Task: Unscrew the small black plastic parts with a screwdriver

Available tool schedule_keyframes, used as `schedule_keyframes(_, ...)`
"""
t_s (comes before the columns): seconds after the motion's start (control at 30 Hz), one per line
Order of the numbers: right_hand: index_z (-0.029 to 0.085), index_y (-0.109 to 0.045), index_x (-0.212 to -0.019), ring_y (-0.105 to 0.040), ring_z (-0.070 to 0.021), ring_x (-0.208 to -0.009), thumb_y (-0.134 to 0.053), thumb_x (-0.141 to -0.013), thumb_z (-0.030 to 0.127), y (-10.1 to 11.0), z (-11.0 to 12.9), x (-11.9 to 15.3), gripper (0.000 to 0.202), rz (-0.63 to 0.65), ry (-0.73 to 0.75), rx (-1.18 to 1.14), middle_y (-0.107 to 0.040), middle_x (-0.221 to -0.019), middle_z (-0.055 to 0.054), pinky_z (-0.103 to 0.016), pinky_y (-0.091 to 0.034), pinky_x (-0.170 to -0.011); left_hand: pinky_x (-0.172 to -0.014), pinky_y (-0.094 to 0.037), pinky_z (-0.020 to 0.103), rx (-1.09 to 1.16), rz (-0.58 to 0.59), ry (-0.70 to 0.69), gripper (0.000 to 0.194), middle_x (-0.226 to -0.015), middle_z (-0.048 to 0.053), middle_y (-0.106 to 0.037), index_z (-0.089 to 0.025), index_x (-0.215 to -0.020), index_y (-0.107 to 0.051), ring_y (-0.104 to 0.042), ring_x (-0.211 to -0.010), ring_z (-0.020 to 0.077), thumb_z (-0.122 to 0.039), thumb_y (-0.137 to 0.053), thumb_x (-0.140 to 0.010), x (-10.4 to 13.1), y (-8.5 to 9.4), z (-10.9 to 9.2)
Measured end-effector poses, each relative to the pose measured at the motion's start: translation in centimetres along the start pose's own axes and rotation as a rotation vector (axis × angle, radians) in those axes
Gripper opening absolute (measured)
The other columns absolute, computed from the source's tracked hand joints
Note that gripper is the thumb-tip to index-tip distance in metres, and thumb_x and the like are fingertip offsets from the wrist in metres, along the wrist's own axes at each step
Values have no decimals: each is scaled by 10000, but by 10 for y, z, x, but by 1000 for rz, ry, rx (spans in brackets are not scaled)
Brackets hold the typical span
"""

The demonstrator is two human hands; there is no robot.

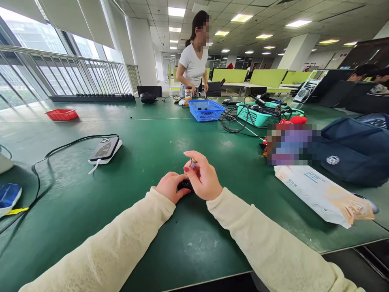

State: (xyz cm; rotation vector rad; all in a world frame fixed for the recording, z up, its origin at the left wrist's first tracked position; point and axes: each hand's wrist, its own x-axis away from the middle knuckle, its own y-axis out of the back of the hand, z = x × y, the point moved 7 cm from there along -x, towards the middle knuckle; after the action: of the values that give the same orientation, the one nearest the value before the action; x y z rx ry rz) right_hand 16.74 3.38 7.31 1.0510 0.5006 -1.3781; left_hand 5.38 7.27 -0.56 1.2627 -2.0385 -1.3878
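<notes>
My left hand [170, 186] is closed on a small black object [184, 185], holding it against the green table [194, 239]. What kind of object it is cannot be made out, as my fingers cover most of it. Just above it, my right hand [204, 178] is closed round a short screwdriver-like tool [193, 163] with a pale purplish handle and a metallic top end. The tool stands nearly upright over the black object. Its lower end is hidden behind my fingers, so whether it touches cannot be told.
A phone [106, 148] on a white base lies left, its black cable [60, 144] trailing. Farther off are a red tray [62, 114], a blue basket [206, 111] and a teal basket [258, 117]. A white packet [316, 190] and dark bag [358, 150] lie right. A person [194, 61] stands opposite.
</notes>
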Motion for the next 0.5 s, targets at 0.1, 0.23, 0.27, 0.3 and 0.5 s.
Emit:
schedule_keyframes(0.1, 281, -447, -1303, -562, -96, -558, -476, -998, 275, 1, -6, 0, 306, -14, -32, -47, -603, -775, 40, -242, -504, -556, -1015, -514, 474, -2, -3, 12, 359, -1089, 105, -746, -208, -1157, -710, -654, -1094, 296, -335, -718, -821, 1, 2, -1)
schedule_keyframes(0.23, 267, -447, -1297, -553, -115, -567, -507, -996, 426, 4, -26, 1, 346, -53, -190, -192, -595, -748, 30, -263, -480, -535, -1032, -513, 466, -3, -10, 47, 375, -1075, 97, -753, -213, -1175, -716, -641, -1126, 297, -300, -731, -811, 3, 6, -5)
schedule_keyframes(0.27, 268, -444, -1295, -551, -117, -567, -510, -991, 461, 5, -32, 0, 366, -68, -242, -243, -594, -738, 31, -263, -471, -530, -1038, -511, 459, -2, -12, 54, 380, -1086, 92, -752, -220, -1184, -715, -634, -1141, 293, -297, -730, -812, 3, 7, -6)
schedule_keyframes(0.3, 269, -438, -1292, -537, -114, -553, -519, -981, 494, 5, -37, 0, 392, -82, -294, -297, -590, -723, 35, -259, -453, -517, -1046, -508, 451, -1, -12, 59, 383, -1102, 86, -752, -229, -1191, -713, -629, -1152, 288, -296, -727, -814, 3, 8, -7)
schedule_keyframes(0.5, 284, -387, -1275, -355, -70, -415, -632, -873, 581, 7, -67, 0, 556, -165, -565, -559, -587, -655, 77, -218, -294, -404, -1088, -482, 441, -15, 48, 112, 443, -1175, 78, -741, -233, -1274, -682, -600, -1206, 282, -294, -710, -835, 4, 5, -6)
